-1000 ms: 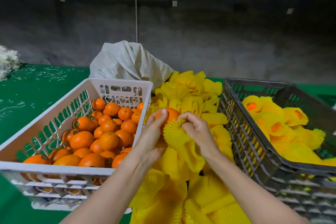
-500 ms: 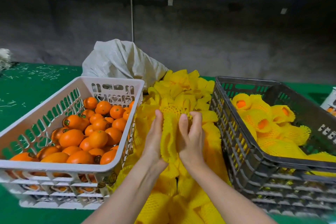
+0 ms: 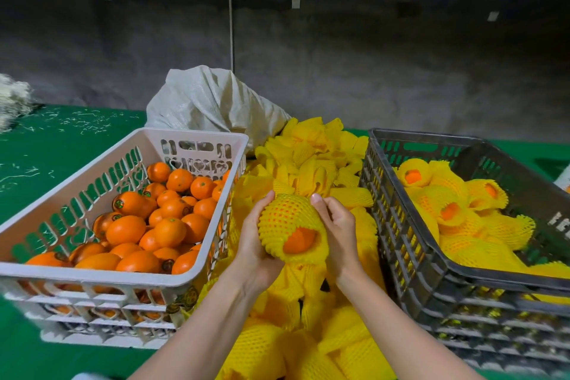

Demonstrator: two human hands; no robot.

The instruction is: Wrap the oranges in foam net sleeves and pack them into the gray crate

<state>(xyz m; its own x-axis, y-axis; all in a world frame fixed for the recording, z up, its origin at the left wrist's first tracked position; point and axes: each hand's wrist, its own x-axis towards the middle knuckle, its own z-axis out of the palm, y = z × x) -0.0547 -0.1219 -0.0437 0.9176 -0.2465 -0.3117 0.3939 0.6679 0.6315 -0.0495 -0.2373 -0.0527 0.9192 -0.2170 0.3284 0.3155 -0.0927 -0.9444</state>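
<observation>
An orange (image 3: 298, 240) sits inside a yellow foam net sleeve (image 3: 287, 220), its bare end showing at the sleeve's open mouth. My left hand (image 3: 255, 242) cups the wrapped orange from the left and below. My right hand (image 3: 337, 230) grips it from the right, fingertips on top. A white crate (image 3: 129, 279) of bare oranges (image 3: 168, 216) stands on the left. The gray crate (image 3: 410, 244) on the right holds several wrapped oranges (image 3: 447, 210). Loose yellow sleeves (image 3: 311, 160) are piled between the crates.
A pale woven sack (image 3: 212, 102) lies behind the sleeve pile. The table has a green cover (image 3: 46, 145) with white scraps on it. More sleeves (image 3: 277, 348) lie heaped under my forearms.
The sleeve has been pulled over the orange, which was half exposed a second ago. Both hands have lowered slightly and now hold the wrapped fruit tilted toward me.
</observation>
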